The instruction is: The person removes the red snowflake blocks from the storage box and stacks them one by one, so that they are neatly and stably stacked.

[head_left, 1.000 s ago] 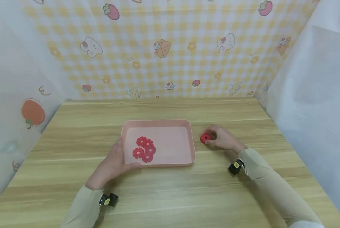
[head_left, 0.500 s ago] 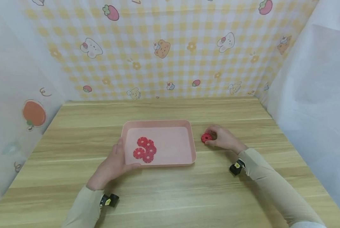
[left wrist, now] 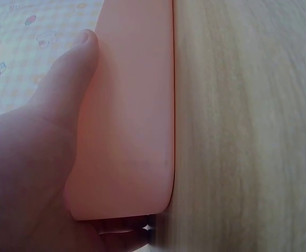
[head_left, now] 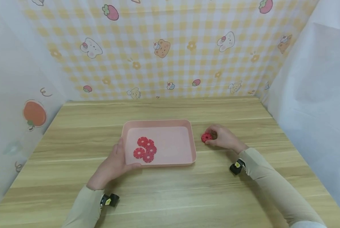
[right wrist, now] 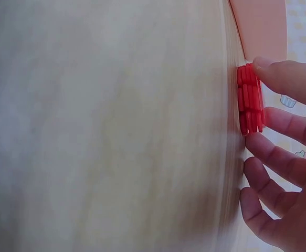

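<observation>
Loosely overlapping, several red notched discs (head_left: 148, 148) with centre holes lie in the left part of a shallow pink tray (head_left: 175, 145). My left hand (head_left: 113, 163) grips the tray's near left corner, thumb along the front wall and fingers along the left side. In the left wrist view the thumb (left wrist: 84, 47) rests at the rim. To the right of the tray, my right hand (head_left: 222, 137) pinches a small stack of red notched discs (right wrist: 250, 100) between thumb and fingertips. That stack stands low, at the tabletop, with the other fingers beside it.
The wood-grain table (head_left: 170, 196) spreads around the tray. A yellow checked cloth (head_left: 170, 63) with cartoon prints hangs behind it, and pale sheets close off the left and right sides.
Nearly everything stays in place. The view shifts slightly, while both hands keep their hold on the tray and on the disc stack.
</observation>
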Motion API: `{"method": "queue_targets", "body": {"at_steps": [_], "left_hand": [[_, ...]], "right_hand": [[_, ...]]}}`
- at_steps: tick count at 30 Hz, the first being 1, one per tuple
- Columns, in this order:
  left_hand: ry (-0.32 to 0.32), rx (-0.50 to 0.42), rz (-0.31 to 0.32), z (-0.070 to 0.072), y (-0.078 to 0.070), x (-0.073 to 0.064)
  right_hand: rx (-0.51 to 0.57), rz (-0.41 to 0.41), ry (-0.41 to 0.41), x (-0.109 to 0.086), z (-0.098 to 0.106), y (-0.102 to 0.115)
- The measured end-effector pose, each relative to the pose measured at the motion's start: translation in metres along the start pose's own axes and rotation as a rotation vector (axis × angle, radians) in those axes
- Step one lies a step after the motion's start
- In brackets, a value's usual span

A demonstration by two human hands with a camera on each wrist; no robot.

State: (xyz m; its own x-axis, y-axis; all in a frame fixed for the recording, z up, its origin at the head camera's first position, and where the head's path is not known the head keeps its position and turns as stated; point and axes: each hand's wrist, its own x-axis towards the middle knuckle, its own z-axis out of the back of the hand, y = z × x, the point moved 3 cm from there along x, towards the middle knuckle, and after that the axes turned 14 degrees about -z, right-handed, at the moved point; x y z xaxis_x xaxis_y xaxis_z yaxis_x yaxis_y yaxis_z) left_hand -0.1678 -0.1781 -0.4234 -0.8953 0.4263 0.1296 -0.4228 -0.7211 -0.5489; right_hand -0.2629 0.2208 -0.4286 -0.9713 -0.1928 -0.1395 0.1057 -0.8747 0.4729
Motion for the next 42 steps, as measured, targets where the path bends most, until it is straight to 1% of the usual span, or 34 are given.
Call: {"method": "queue_targets", "body": {"at_steps": [9,17,23,26,35,42], "left_hand": [[0.002,0.004,-0.005,0.001,-0.001,-0.001],[-0.019,-0.008,-0.033,-0.001,0.0,-0.001],[-0.01,0.002,-0.016,-0.001,0.0,-0.001],[-0.005,-0.005,-0.006,0.0,0.0,-0.001],[0.011,-0.002,0.044,0.002,0.001,-0.003],[-0.002,-0.022,0.025,-0.001,0.002,-0.002]], "right_hand": [[0.015,-0.007,0.021,0.0,0.002,0.0],[0.034,0.003,0.048,0.001,0.004,0.001],[0.093,0.012,0.088,0.004,0.006,0.001],[0.104,0.006,0.105,0.006,0.008,0.002],[0.019,0.006,0.103,0.01,0.017,0.01],[0.0,-0.011,0.129,0.01,0.02,0.013]]}}
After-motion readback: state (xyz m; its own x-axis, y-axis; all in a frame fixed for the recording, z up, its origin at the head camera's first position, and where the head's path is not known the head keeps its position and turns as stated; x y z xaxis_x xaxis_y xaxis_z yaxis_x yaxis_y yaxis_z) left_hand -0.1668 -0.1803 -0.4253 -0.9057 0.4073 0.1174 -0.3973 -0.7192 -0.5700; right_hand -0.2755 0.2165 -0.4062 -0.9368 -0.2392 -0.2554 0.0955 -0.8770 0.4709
